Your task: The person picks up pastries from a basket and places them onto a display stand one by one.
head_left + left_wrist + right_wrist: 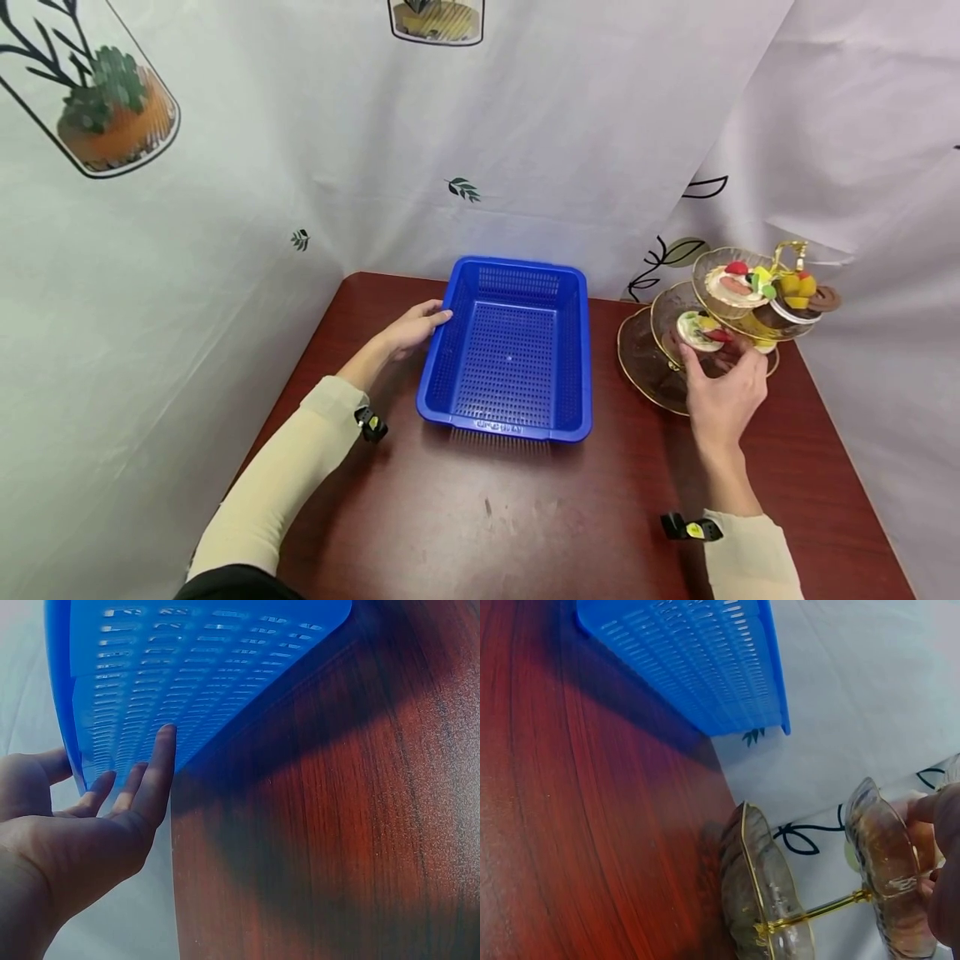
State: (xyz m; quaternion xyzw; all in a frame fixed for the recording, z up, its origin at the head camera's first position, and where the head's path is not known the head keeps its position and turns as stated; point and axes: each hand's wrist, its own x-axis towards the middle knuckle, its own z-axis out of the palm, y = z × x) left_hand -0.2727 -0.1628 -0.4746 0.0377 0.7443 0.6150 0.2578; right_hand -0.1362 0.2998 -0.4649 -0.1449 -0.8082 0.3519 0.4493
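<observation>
My left hand (411, 327) grips the left rim of a blue plastic basket (583, 367), with the thumb over the rim and the fingers against the slotted outer wall (187, 667). My right hand (726, 396) reaches in at the middle tier of a gold-edged glass cake stand (637, 367). There its thumb and fingers pinch a cream tart (696, 332) topped with red and yellow fruit pieces. In the right wrist view, the fingers (924, 808) show at the upper glass plate (892, 877), and the tart is largely hidden.
On the stand's top tier sit a fruit-topped cream tart (731, 287) and a chocolate pastry (797, 300) with yellow pieces. The dark red wooden table (480, 525) stands against a white patterned cloth (360, 167). A gold handle (789, 250) rises from the stand.
</observation>
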